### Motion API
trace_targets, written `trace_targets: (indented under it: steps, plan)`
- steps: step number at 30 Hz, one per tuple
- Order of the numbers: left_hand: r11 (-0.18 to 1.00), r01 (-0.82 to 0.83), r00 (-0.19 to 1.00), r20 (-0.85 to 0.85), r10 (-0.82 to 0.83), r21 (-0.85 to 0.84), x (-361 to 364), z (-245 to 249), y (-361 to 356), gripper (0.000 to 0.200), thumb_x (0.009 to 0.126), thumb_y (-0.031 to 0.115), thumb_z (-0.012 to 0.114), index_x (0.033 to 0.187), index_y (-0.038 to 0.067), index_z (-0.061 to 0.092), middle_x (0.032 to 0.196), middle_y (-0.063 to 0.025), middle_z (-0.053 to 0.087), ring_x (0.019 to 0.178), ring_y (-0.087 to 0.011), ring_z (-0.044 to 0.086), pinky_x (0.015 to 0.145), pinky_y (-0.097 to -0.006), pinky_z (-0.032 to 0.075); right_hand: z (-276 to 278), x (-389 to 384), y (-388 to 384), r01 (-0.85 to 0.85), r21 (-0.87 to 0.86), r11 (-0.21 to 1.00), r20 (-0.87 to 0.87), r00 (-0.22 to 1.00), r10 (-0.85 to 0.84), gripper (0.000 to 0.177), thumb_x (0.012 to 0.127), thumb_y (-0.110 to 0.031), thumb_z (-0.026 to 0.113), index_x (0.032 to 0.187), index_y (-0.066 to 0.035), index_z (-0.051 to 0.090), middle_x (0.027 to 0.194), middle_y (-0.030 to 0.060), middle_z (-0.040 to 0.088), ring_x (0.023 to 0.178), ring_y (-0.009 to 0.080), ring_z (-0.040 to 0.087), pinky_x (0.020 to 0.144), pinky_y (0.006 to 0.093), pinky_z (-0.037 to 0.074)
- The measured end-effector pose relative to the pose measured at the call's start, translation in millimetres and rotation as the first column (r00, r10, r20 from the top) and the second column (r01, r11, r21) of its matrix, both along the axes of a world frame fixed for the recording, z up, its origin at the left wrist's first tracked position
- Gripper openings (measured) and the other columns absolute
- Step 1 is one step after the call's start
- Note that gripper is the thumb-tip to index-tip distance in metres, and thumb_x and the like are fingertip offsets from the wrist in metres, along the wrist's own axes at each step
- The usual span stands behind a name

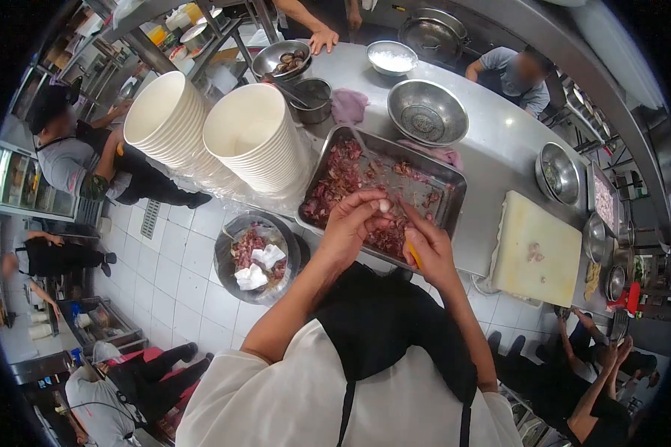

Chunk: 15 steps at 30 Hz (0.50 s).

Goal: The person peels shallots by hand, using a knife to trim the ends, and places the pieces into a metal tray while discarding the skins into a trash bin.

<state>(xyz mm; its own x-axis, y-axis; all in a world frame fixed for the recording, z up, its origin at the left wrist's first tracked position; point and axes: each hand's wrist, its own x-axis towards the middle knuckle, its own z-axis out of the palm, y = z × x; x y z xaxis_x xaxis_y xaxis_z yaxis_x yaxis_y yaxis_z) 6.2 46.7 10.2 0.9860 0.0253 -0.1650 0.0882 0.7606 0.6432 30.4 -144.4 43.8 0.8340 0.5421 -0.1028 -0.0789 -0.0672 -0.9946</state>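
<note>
My left hand [350, 222] pinches a small pale bulb [385, 205], like a peeled garlic clove or shallot, between thumb and fingers. Closed around the yellow handle of a small knife [413, 255], my right hand [434, 252] is just to the right, with the blade toward the bulb. Both hands are over the near side of a deep metal tray [459, 195]. Reddish-purple skins and pieces [341, 173] fill its left part and lie scattered elsewhere; their exact kind is hard to tell.
Stacked white tubs [255, 127] stand left of the tray. A bin [221, 261] with scraps sits on the floor below. Metal bowls [428, 112] and a pink cloth [349, 106] lie beyond; a cutting board [537, 249] is at right. Another person's hand [323, 39] rests on the far edge.
</note>
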Motion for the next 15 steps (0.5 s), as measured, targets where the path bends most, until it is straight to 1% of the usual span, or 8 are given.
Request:
trace_targets:
  steps: [1,3,5,6,8,10,13,15]
  plan:
    - [1.000,-0.007,1.000,-0.014,0.007,-0.004,0.1,0.0,-0.9,0.019,0.096,0.007,0.058,0.113,0.001,0.065,0.105,-0.0062,0.068,0.095,-0.0167,0.067,0.083,-0.0295,0.056,2.5,-0.5,0.7,-0.006,-0.008,1.000,0.045,0.999,0.006,0.048,0.099,-0.021,0.057,0.144,-0.006,0.049,0.059,0.0006,0.048,0.051,0.0065,0.046,0.050,0.0223,0.040]
    - [1.000,-0.010,1.000,0.003,0.010,0.007,0.2,-3.7,-0.5,0.022,0.096,0.009,0.059,0.116,0.001,0.064,0.110,-0.0062,0.069,0.099,-0.0165,0.066,0.086,-0.0308,0.055,9.4,-0.4,-1.8,-0.034,-0.152,0.988,0.094,0.994,0.049,0.050,0.095,-0.019,0.062,0.142,-0.006,0.051,0.072,0.0063,0.059,0.064,0.0127,0.058,0.063,0.0255,0.047]
    - [1.000,-0.004,1.000,0.018,0.004,0.029,-0.5,-4.6,-1.4,0.025,0.096,0.010,0.060,0.119,0.001,0.064,0.114,-0.0063,0.068,0.101,-0.0159,0.065,0.087,-0.0314,0.054,9.0,-0.5,-3.0,-0.026,-0.232,0.972,0.193,0.978,0.073,0.052,0.092,-0.019,0.067,0.140,-0.005,0.052,0.092,0.0118,0.066,0.083,0.0196,0.065,0.078,0.0292,0.049]
    - [0.999,0.003,1.000,0.023,-0.004,0.046,-1.8,-1.4,-2.3,0.026,0.095,0.010,0.061,0.120,0.001,0.063,0.115,-0.0063,0.068,0.102,-0.0155,0.065,0.088,-0.0314,0.054,4.6,-0.7,-2.6,-0.007,-0.239,0.971,0.269,0.960,0.074,0.053,0.091,-0.020,0.068,0.140,-0.006,0.053,0.104,0.0145,0.067,0.096,0.0233,0.065,0.087,0.0313,0.048]
    - [0.996,0.013,1.000,0.010,-0.013,0.084,-3.0,4.4,-1.8,0.027,0.095,0.011,0.062,0.120,0.001,0.063,0.117,-0.0064,0.067,0.102,-0.0150,0.065,0.088,-0.0313,0.054,4.0,-0.5,-1.4,0.003,-0.227,0.974,0.355,0.931,0.080,0.054,0.090,-0.021,0.070,0.139,-0.006,0.054,0.124,0.0182,0.063,0.116,0.0288,0.060,0.100,0.0346,0.043]
    - [0.992,0.022,0.999,-0.026,-0.019,0.125,-3.7,8.2,-0.2,0.027,0.094,0.011,0.064,0.119,0.001,0.063,0.119,-0.0067,0.066,0.103,-0.0151,0.064,0.088,-0.0313,0.054,9.1,0.3,-0.9,-0.013,-0.192,0.981,0.381,0.921,0.087,0.055,0.089,-0.021,0.071,0.139,-0.007,0.054,0.139,0.0201,0.054,0.132,0.0325,0.050,0.109,0.0370,0.036]
    - [0.992,0.019,0.999,-0.038,-0.015,0.124,-3.4,2.7,0.4,0.026,0.094,0.012,0.064,0.118,0.001,0.063,0.119,-0.0065,0.065,0.103,-0.0150,0.064,0.088,-0.0317,0.054,9.5,-0.6,-1.6,-0.001,-0.235,0.972,0.413,0.905,0.101,0.055,0.089,-0.022,0.071,0.139,-0.008,0.054,0.135,0.0199,0.058,0.128,0.0340,0.054,0.107,0.0373,0.038]
    - [0.996,-0.022,1.000,-0.016,0.024,0.091,-3.5,3.2,-2.8,0.025,0.094,0.012,0.065,0.116,0.001,0.063,0.116,-0.0066,0.066,0.101,-0.0153,0.065,0.087,-0.0319,0.054,10.5,-0.5,-2.2,-0.006,-0.251,0.968,0.411,0.905,0.112,0.055,0.088,-0.023,0.071,0.139,-0.009,0.054,0.134,0.0199,0.058,0.127,0.0350,0.054,0.107,0.0380,0.039]
